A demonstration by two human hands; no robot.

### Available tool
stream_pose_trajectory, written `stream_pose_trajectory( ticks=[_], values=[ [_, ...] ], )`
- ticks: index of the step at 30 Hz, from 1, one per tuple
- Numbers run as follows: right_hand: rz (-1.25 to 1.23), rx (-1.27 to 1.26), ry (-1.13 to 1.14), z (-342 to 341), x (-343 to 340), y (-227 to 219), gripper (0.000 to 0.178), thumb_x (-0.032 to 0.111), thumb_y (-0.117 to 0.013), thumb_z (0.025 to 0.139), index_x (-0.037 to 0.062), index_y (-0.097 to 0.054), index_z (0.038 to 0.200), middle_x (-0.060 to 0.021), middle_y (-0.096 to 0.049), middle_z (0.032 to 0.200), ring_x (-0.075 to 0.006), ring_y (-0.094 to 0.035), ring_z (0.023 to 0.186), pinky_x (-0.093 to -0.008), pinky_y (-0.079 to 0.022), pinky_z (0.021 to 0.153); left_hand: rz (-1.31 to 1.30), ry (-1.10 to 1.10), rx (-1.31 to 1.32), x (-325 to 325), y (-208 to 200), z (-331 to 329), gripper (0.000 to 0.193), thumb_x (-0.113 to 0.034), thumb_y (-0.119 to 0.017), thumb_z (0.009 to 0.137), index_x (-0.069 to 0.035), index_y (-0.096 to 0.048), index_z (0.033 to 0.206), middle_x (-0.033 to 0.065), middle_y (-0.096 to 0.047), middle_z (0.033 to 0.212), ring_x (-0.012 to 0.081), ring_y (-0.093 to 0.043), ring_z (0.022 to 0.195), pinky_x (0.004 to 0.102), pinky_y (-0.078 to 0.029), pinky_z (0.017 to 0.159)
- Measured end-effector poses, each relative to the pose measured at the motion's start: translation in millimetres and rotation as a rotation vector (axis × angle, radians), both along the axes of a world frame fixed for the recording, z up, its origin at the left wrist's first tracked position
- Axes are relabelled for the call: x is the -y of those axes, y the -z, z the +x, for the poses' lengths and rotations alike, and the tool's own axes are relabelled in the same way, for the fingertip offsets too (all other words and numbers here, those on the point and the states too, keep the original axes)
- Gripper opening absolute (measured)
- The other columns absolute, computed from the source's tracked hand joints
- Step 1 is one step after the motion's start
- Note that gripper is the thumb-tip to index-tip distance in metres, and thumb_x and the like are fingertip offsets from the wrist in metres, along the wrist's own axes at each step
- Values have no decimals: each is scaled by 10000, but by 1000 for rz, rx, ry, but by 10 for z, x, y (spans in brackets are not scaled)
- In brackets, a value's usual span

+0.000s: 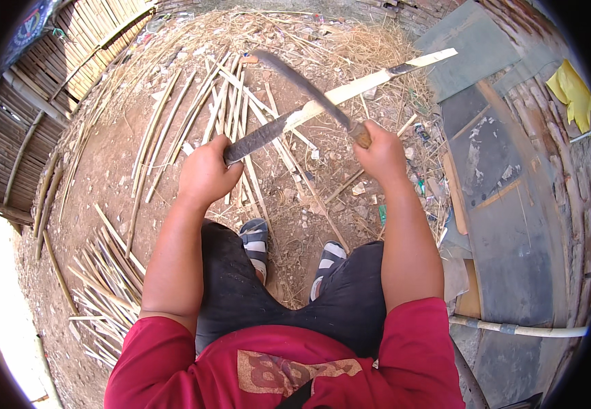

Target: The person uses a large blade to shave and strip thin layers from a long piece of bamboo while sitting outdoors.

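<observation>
Nearest me, my dark trousers (241,293) and grey-and-white sandals (256,240) sit under the work; a slip downward could bring the blade toward my legs or feet. My left hand (207,174) is wrapped firmly round the dark near end of a long wooden strip (357,87), which slants up and away to my right above the dirt ground (97,163). My right hand (382,153) is closed round the wooden handle (360,134) of a curved knife (295,80), whose blade crosses the strip's pale middle. I can't tell which edge is sharp, or how hard it presses.

The worst risk, I judge, is the blade skidding along the strip into my left fingers, if it jumps a knot or my pull runs that way. The far end looks unsupported, so the strip could twist under pressure and the cut bite too deep.

Loose sticks (230,102) lie beyond my feet, and a stick pile (104,293) lies toward the ground's left edge; either could roll underfoot. I make out no container holding any of them.

Farther out, a dark panel (520,252) lines the ground's right edge, straw (377,51) lies toward its far edge, and a cane wall (97,41) stands at the far left corner.
</observation>
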State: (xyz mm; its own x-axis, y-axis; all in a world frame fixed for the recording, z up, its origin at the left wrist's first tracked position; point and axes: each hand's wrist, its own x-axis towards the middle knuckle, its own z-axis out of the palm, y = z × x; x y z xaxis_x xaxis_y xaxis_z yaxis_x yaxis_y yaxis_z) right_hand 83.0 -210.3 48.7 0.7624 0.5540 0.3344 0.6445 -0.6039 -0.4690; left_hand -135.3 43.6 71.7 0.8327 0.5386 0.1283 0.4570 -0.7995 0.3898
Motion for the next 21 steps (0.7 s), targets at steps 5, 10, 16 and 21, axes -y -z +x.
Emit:
stream_pose_trajectory(
  ticks=[5, 10, 16, 21],
  values=[
    [65, 29, 50, 86, 40, 152, 204, 175, -697, 804, 65, -641, 965, -173, -673, 770, -394, -665, 734, -474, -507, 668, 0, -7, 34, 14, 29, 22, 297, -226, -701, 785, -35, -666, 1009, 218, -714, 901, 403, -696, 897, 486, -551, 818],
    [-27, 182, -132, -67, -45, 71, 201, 175, -696, 785, 84, -640, 956, -171, -680, 791, -411, -664, 747, -489, -500, 661, 7, 68, 64, -84, 16, -20, 290, -218, -693, 770, -32, -663, 990, 218, -708, 879, 419, -685, 866, 502, -539, 783],
    [132, -84, 104, 186, 238, 35, 221, 203, -728, 810, 87, -654, 982, -184, -686, 790, -400, -676, 759, -479, -520, 665, 122, 66, 83, -31, -189, -121, 277, -208, -690, 768, -33, -654, 979, 220, -699, 845, 427, -680, 839, 506, -534, 767],
    [5, 148, -157, -142, 86, -95, 216, 195, -722, 817, 89, -614, 971, -154, -680, 785, -375, -693, 781, -496, -535, 697, 40, 1, 63, -51, -215, -393, 257, -172, -687, 742, -27, -639, 948, 231, -671, 812, 435, -665, 809, 506, -517, 733]
  ],
)
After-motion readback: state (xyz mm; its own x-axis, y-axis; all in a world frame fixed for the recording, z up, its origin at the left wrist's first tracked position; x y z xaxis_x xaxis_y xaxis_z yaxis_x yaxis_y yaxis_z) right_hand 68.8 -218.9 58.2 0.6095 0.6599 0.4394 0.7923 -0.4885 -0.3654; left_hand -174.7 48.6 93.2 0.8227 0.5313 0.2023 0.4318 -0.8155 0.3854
